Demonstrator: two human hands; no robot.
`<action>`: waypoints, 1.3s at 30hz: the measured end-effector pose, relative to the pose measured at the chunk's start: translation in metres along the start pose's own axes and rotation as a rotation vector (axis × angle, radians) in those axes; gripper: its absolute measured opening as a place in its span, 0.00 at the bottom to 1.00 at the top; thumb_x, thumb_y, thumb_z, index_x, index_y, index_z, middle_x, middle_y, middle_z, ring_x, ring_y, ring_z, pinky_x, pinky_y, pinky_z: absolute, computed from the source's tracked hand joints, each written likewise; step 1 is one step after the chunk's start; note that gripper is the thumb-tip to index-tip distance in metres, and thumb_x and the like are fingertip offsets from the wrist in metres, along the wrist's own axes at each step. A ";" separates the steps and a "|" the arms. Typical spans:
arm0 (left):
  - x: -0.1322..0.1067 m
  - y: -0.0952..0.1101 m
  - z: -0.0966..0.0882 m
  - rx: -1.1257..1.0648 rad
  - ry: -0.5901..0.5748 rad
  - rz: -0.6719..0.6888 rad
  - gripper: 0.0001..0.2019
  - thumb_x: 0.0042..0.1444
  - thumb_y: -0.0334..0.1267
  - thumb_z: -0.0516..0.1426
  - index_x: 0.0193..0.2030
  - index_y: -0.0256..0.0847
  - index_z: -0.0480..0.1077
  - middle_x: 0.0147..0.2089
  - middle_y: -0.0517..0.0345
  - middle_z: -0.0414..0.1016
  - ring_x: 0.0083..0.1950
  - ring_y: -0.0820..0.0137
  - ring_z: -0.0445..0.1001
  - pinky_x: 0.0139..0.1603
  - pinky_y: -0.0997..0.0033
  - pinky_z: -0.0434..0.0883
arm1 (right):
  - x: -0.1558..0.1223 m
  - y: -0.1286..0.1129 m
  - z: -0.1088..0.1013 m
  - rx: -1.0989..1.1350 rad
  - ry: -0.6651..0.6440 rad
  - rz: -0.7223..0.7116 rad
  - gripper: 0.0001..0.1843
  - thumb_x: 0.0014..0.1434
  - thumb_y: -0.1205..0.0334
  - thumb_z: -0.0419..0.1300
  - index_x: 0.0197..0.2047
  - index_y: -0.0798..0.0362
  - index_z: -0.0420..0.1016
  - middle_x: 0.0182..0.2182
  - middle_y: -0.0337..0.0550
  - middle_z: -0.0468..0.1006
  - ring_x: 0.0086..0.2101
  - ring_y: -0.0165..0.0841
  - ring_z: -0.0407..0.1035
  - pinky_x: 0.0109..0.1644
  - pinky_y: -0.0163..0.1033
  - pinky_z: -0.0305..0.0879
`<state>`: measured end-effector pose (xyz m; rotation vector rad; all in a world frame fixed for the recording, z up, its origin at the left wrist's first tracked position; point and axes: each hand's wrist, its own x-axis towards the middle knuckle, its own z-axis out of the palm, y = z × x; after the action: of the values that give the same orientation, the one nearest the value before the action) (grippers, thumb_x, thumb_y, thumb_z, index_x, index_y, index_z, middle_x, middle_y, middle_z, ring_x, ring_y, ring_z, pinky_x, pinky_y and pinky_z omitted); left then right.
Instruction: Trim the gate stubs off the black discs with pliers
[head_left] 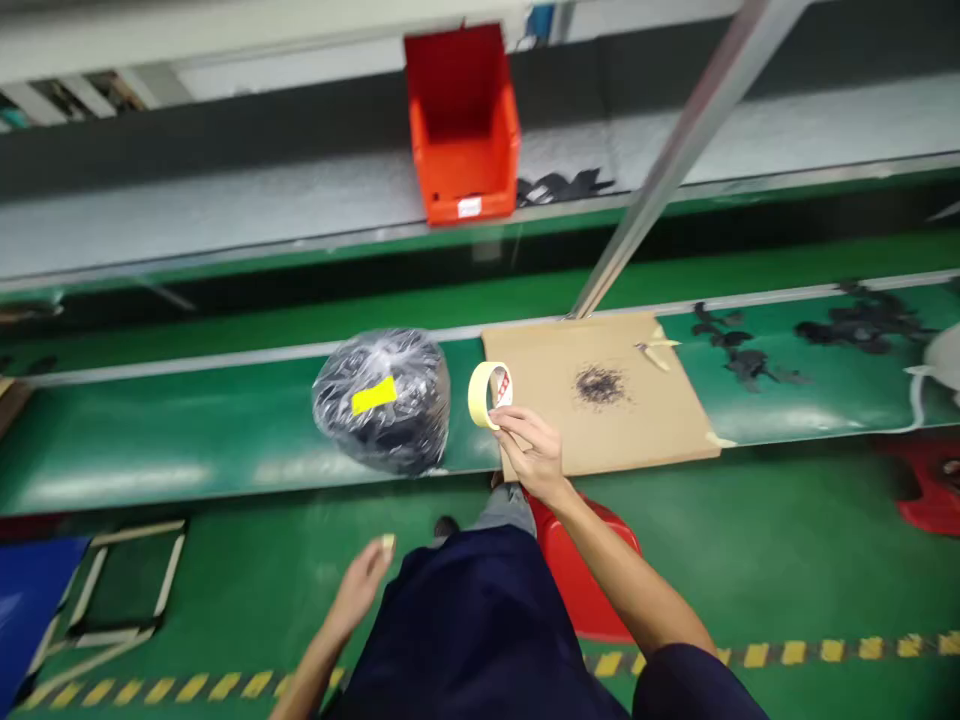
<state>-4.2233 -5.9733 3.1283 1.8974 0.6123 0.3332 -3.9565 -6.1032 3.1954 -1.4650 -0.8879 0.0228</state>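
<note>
My right hand (531,446) grips a roll of pale yellow masking tape (478,394) by its rim, above the front left part of a cardboard sheet (532,350). Low on the left, short of the bench, my left hand (363,582) is closed with a small pale yellow piece of tape (388,541) pinched at its fingertips. On the green bench, left of the roll, lies a clear plastic bag (420,400) full of dark contents. A bright yellow strip (373,396) is stuck on top of the bag.
Dark crumbs (600,384) lie on the cardboard, near a small tool (649,350). Black scraps (862,322) are strewn over the bench at right. An orange bin (472,190) stands on the shelf, with a slanting metal post (675,170) to its right. A red stool (581,580) is beside me.
</note>
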 end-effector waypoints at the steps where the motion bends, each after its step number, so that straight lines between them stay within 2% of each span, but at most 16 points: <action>1: 0.004 -0.008 -0.002 -0.050 0.023 -0.030 0.25 0.67 0.63 0.53 0.42 0.44 0.78 0.42 0.49 0.82 0.43 0.60 0.81 0.42 0.62 0.79 | -0.019 -0.005 0.021 0.076 -0.021 0.076 0.09 0.62 0.53 0.67 0.37 0.49 0.82 0.37 0.47 0.82 0.31 0.34 0.77 0.35 0.41 0.78; 3: 0.016 -0.010 -0.006 -0.141 0.002 -0.071 0.25 0.68 0.60 0.54 0.51 0.41 0.77 0.51 0.46 0.82 0.51 0.59 0.82 0.51 0.59 0.79 | -0.048 -0.014 0.055 0.227 -0.050 0.234 0.13 0.65 0.49 0.64 0.40 0.50 0.79 0.33 0.44 0.81 0.21 0.28 0.68 0.22 0.36 0.68; 6: 0.038 0.015 -0.001 -0.340 -0.161 -0.046 0.22 0.63 0.54 0.62 0.52 0.38 0.76 0.48 0.47 0.83 0.47 0.64 0.81 0.51 0.65 0.77 | -0.069 -0.023 0.081 0.412 -0.076 0.436 0.16 0.66 0.45 0.63 0.42 0.50 0.77 0.26 0.38 0.75 0.18 0.26 0.60 0.18 0.32 0.60; 7: 0.044 0.025 0.003 -0.370 -0.171 -0.029 0.20 0.61 0.53 0.64 0.49 0.37 0.77 0.45 0.49 0.83 0.44 0.67 0.81 0.48 0.69 0.76 | -0.071 -0.024 0.083 0.463 -0.081 0.489 0.17 0.64 0.44 0.65 0.42 0.50 0.76 0.25 0.37 0.75 0.19 0.26 0.61 0.19 0.32 0.61; 9: 0.054 0.042 0.012 -0.393 -0.098 -0.018 0.16 0.60 0.50 0.65 0.41 0.37 0.77 0.38 0.55 0.81 0.38 0.71 0.78 0.43 0.73 0.73 | -0.069 -0.024 0.082 0.555 -0.093 0.575 0.18 0.59 0.43 0.69 0.41 0.49 0.76 0.27 0.37 0.75 0.21 0.26 0.63 0.21 0.32 0.64; 13: 0.061 0.052 0.020 -0.380 0.056 -0.060 0.17 0.62 0.51 0.63 0.35 0.37 0.75 0.33 0.58 0.78 0.35 0.73 0.74 0.41 0.74 0.72 | -0.056 -0.015 0.069 0.689 -0.147 0.672 0.20 0.53 0.46 0.74 0.38 0.50 0.76 0.34 0.40 0.79 0.20 0.23 0.61 0.20 0.31 0.62; 16: 0.068 0.057 0.017 -0.486 0.058 -0.145 0.22 0.58 0.57 0.66 0.36 0.37 0.74 0.33 0.58 0.78 0.33 0.74 0.74 0.37 0.74 0.73 | -0.049 -0.005 0.061 0.742 -0.178 0.675 0.20 0.52 0.46 0.75 0.37 0.50 0.75 0.36 0.40 0.80 0.18 0.20 0.60 0.19 0.31 0.60; 20: 0.084 0.070 0.020 -0.849 -0.167 -0.422 0.31 0.54 0.68 0.64 0.36 0.35 0.72 0.29 0.57 0.74 0.25 0.74 0.70 0.25 0.74 0.69 | -0.048 0.009 0.053 0.765 -0.214 0.634 0.18 0.53 0.47 0.75 0.35 0.50 0.76 0.35 0.41 0.81 0.18 0.23 0.64 0.19 0.33 0.63; 24: 0.099 0.081 0.028 -1.009 -0.319 -0.557 0.28 0.50 0.61 0.70 0.32 0.37 0.67 0.22 0.65 0.64 0.20 0.79 0.62 0.22 0.78 0.64 | -0.043 0.016 0.037 0.747 -0.276 0.542 0.10 0.55 0.53 0.75 0.34 0.48 0.81 0.37 0.45 0.83 0.25 0.33 0.72 0.28 0.41 0.73; 27: 0.108 0.084 0.032 -0.995 -0.378 -0.551 0.26 0.49 0.57 0.72 0.31 0.39 0.65 0.19 0.69 0.60 0.18 0.81 0.58 0.20 0.79 0.61 | -0.029 0.015 0.014 0.720 -0.355 0.440 0.05 0.54 0.60 0.76 0.34 0.45 0.85 0.36 0.45 0.84 0.36 0.38 0.77 0.46 0.47 0.77; 28: 0.111 0.084 0.032 -0.977 -0.402 -0.548 0.26 0.48 0.57 0.72 0.30 0.39 0.65 0.18 0.69 0.60 0.17 0.81 0.58 0.19 0.79 0.60 | -0.024 0.014 0.006 0.698 -0.402 0.407 0.08 0.52 0.59 0.77 0.36 0.46 0.86 0.36 0.46 0.85 0.39 0.40 0.78 0.51 0.48 0.76; 30: 0.119 0.084 0.032 -0.936 -0.451 -0.534 0.26 0.47 0.57 0.71 0.27 0.39 0.65 0.17 0.68 0.60 0.16 0.79 0.58 0.18 0.77 0.59 | -0.016 0.011 -0.009 0.664 -0.505 0.366 0.18 0.50 0.49 0.78 0.40 0.48 0.86 0.38 0.48 0.85 0.43 0.42 0.77 0.54 0.49 0.73; 32: 0.127 0.084 0.028 -0.883 -0.493 -0.507 0.27 0.46 0.56 0.72 0.24 0.39 0.64 0.15 0.67 0.62 0.15 0.79 0.59 0.18 0.77 0.58 | -0.012 0.007 -0.016 0.670 -0.532 0.379 0.28 0.54 0.34 0.71 0.43 0.51 0.84 0.36 0.50 0.85 0.41 0.42 0.77 0.50 0.47 0.73; 33: 0.132 0.084 0.024 -0.858 -0.512 -0.495 0.26 0.45 0.54 0.73 0.23 0.38 0.65 0.15 0.66 0.64 0.15 0.79 0.60 0.18 0.78 0.58 | -0.012 0.005 -0.016 0.696 -0.492 0.401 0.31 0.58 0.30 0.65 0.43 0.51 0.83 0.32 0.48 0.84 0.37 0.41 0.76 0.46 0.46 0.73; 36: 0.146 0.087 0.008 -0.708 -0.547 -0.397 0.23 0.45 0.50 0.74 0.24 0.36 0.70 0.19 0.62 0.72 0.19 0.78 0.66 0.22 0.79 0.62 | -0.012 -0.005 -0.008 0.808 -0.336 0.449 0.23 0.68 0.37 0.57 0.43 0.49 0.78 0.20 0.39 0.77 0.26 0.35 0.71 0.36 0.41 0.69; 39: 0.160 0.091 -0.009 -0.511 -0.510 -0.205 0.21 0.52 0.52 0.71 0.27 0.35 0.74 0.24 0.59 0.76 0.24 0.76 0.72 0.28 0.77 0.68 | -0.007 -0.014 0.004 0.771 -0.368 0.398 0.13 0.68 0.48 0.64 0.43 0.49 0.78 0.21 0.37 0.77 0.22 0.32 0.69 0.32 0.38 0.66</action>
<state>-4.0720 -5.9047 3.2070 1.3369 0.3276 -0.1239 -3.9707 -6.1055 3.2038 -0.8857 -0.7363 0.8615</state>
